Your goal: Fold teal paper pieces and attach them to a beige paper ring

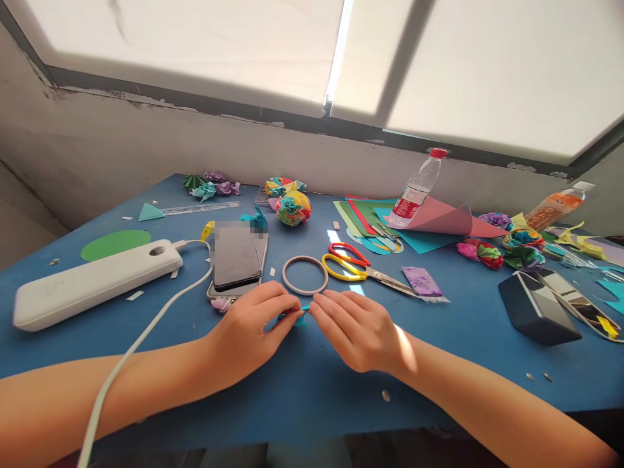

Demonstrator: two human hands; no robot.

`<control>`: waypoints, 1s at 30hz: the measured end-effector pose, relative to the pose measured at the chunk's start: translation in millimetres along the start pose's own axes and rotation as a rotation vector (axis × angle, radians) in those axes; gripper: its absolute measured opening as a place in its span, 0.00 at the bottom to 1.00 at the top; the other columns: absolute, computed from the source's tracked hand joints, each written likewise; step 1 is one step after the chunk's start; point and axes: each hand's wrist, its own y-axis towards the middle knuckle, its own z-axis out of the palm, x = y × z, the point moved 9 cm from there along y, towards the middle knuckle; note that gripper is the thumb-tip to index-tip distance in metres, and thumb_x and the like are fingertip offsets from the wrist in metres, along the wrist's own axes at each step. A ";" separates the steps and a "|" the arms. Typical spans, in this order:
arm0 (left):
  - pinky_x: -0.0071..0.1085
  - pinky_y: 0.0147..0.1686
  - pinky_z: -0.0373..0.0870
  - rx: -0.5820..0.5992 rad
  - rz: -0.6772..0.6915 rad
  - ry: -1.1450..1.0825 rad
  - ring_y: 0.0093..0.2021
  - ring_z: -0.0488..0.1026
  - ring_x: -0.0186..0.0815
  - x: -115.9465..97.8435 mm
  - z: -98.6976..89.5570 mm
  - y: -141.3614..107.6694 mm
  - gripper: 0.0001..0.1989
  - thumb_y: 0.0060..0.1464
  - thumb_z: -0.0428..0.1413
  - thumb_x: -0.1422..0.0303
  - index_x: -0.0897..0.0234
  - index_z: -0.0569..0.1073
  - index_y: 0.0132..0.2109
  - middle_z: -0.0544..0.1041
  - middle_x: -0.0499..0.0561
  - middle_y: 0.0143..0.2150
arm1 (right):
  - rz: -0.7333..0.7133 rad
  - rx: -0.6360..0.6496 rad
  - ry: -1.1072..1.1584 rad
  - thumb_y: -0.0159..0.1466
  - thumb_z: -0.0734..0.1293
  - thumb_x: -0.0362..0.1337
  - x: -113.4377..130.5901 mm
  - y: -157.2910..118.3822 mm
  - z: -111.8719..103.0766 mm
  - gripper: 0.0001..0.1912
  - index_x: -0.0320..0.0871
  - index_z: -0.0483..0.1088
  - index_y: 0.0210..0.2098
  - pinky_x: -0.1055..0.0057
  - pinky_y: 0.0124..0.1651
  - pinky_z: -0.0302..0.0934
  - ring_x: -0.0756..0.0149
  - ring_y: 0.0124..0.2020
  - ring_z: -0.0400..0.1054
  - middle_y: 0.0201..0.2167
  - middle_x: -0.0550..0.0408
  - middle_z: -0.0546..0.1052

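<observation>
A small piece of teal paper is pinched between my two hands, above the front middle of the blue table. My left hand grips it with thumb and forefinger. From the other side my right hand holds the paper's tip, its fingers pressed together and partly hiding the thumb. Just beyond the fingertips lies a roll of tape, seen as a ring. Scissors with one red and one yellow handle rest to its right. A dark phone lies close to my left hand.
A white power bank lies at left, its cable crossing my left forearm. Crumpled paper flowers and coloured paper sheets sit at the back. A bottle stands behind; a dark box is at right.
</observation>
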 end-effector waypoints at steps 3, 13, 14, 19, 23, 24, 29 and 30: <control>0.26 0.34 0.69 -0.005 0.064 0.030 0.32 0.68 0.30 -6.0 -0.4 -1.3 0.05 0.56 0.53 0.79 0.67 0.71 0.37 0.71 0.49 0.31 | 0.029 0.021 0.031 0.63 0.58 0.26 -1.4 0.3 0.2 0.10 0.32 0.69 0.41 0.65 0.32 0.65 0.59 0.34 0.73 0.32 0.43 0.77; 0.28 0.32 0.68 0.001 0.163 0.095 0.31 0.67 0.31 -15.8 -1.2 -2.5 0.05 0.56 0.53 0.80 0.67 0.70 0.38 0.71 0.51 0.30 | 0.027 0.058 0.028 0.64 0.56 0.25 0.5 5.4 -0.6 0.11 0.36 0.69 0.37 0.65 0.33 0.65 0.62 0.30 0.72 0.29 0.47 0.77; 0.29 0.31 0.68 0.007 0.174 0.103 0.31 0.66 0.31 -16.6 -0.6 -2.7 0.05 0.56 0.53 0.80 0.68 0.70 0.38 0.71 0.51 0.30 | 0.030 0.057 0.020 0.64 0.56 0.25 0.7 5.9 -0.9 0.11 0.36 0.69 0.36 0.66 0.33 0.66 0.62 0.30 0.72 0.28 0.47 0.77; 0.29 0.31 0.69 -0.006 0.207 0.120 0.30 0.67 0.32 -20.6 -2.2 -2.3 0.05 0.56 0.53 0.80 0.69 0.70 0.37 0.72 0.52 0.30 | -0.006 0.025 0.003 0.64 0.58 0.25 3.7 5.3 -4.7 0.10 0.31 0.70 0.37 0.65 0.33 0.68 0.58 0.34 0.74 0.33 0.42 0.78; 0.26 0.32 0.68 0.014 0.044 0.019 0.30 0.68 0.30 -8.7 -1.8 1.0 0.04 0.56 0.54 0.79 0.67 0.71 0.36 0.72 0.49 0.30 | -0.049 0.021 0.004 0.64 0.58 0.26 5.5 2.4 -3.1 0.10 0.30 0.71 0.39 0.64 0.36 0.70 0.55 0.39 0.74 0.35 0.39 0.78; 0.25 0.32 0.68 0.023 -0.001 -0.009 0.30 0.68 0.29 -5.2 -1.1 1.4 0.04 0.56 0.54 0.79 0.67 0.72 0.35 0.72 0.48 0.30 | -0.060 0.023 0.002 0.64 0.58 0.26 6.3 1.8 -2.1 0.10 0.29 0.71 0.39 0.64 0.36 0.71 0.54 0.40 0.74 0.35 0.38 0.78; 0.23 0.32 0.68 0.029 -0.094 -0.065 0.29 0.69 0.28 2.0 -0.7 2.1 0.05 0.53 0.56 0.79 0.66 0.73 0.33 0.73 0.46 0.29 | -0.096 0.054 -0.028 0.62 0.59 0.25 11.1 0.7 2.7 0.11 0.25 0.71 0.39 0.63 0.35 0.71 0.50 0.41 0.74 0.37 0.35 0.78; 0.23 0.31 0.68 0.030 -0.101 -0.071 0.29 0.69 0.28 2.5 -0.9 2.1 0.05 0.53 0.56 0.79 0.66 0.73 0.33 0.73 0.46 0.29 | -0.101 0.064 -0.042 0.62 0.59 0.26 12.0 0.6 3.6 0.12 0.25 0.71 0.39 0.62 0.36 0.71 0.50 0.41 0.74 0.37 0.35 0.78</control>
